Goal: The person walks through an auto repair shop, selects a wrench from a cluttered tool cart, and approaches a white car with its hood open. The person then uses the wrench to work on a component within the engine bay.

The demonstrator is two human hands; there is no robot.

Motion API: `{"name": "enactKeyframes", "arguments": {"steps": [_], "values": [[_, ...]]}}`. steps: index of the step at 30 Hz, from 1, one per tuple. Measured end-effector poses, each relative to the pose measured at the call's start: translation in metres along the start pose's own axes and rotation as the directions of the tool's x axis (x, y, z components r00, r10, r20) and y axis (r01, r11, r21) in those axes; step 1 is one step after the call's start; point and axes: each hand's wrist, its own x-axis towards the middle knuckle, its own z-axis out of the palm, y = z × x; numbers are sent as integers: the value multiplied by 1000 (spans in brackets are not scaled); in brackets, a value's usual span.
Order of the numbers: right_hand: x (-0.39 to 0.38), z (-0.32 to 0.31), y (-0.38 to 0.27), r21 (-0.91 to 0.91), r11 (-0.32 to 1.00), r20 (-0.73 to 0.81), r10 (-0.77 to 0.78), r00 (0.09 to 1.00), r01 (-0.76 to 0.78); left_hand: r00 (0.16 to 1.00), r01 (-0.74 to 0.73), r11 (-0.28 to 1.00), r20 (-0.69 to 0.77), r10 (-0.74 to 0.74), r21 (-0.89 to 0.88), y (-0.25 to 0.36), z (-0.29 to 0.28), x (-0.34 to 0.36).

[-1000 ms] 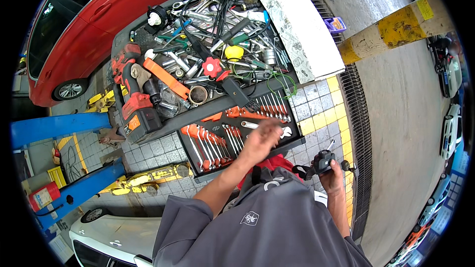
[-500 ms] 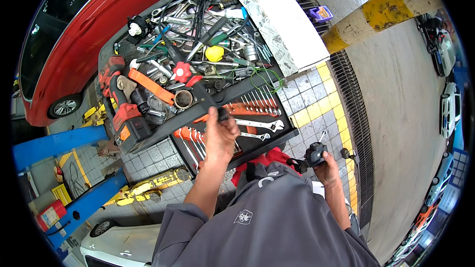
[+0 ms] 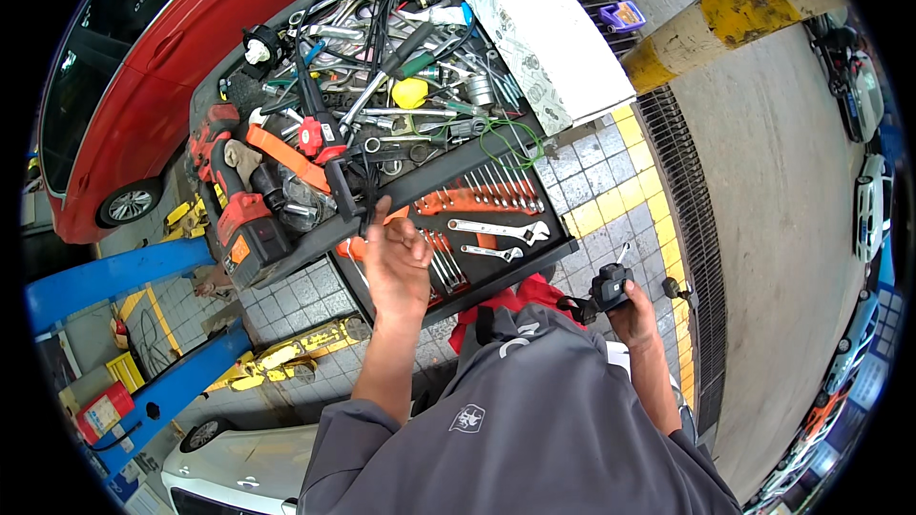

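My left hand (image 3: pixel 399 267) hovers over the lower drawer (image 3: pixel 553 257), fingers loosely apart and holding nothing visible. Just beyond its fingertips, a long black tool with a red knob (image 3: pixel 320 136) lies on a heap of hand tools in the upper tray; its exact kind is unclear. Orange-racked combination wrenches (image 3: pixel 482 193) and two adjustable wrenches (image 3: pixel 498 229) lie in the drawer. On the right, my right hand (image 3: pixel 634 319) is closed around a small black camera-like device (image 3: pixel 611 286), held beside my apron.
A red-and-black cordless power tool (image 3: pixel 243 215) rests at the tray's left edge. A white patterned board (image 3: pixel 534 38) lies along its right side. A red car (image 3: pixel 162 86), a blue lift arm (image 3: pixel 119 281) and a yellow-painted post (image 3: pixel 735 19) stand around.
The left hand has let go of the black tool with the red knob and drawn back slightly left and toward me. That tool now rests on the heap, shifted left. The right hand barely moves.
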Motion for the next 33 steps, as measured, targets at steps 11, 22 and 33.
{"name": "enactKeyframes", "arguments": {"steps": [11, 22, 33], "values": [[-7, -21, 1, 49, 998, -27, -28, 999, 29, 998, -41, 834, -24, 65, 550, -39, 19, 20], [-45, -59, -35, 200, 973, 39, -127, 991, 117, 813, 1, 548, 318, -487, 836, -169, 84, -56], [-152, -232, -74, -253, 883, -276, -458, 845, 396, 188, 355, 155, 92, -978, 922, -409, 233, -189]]}}
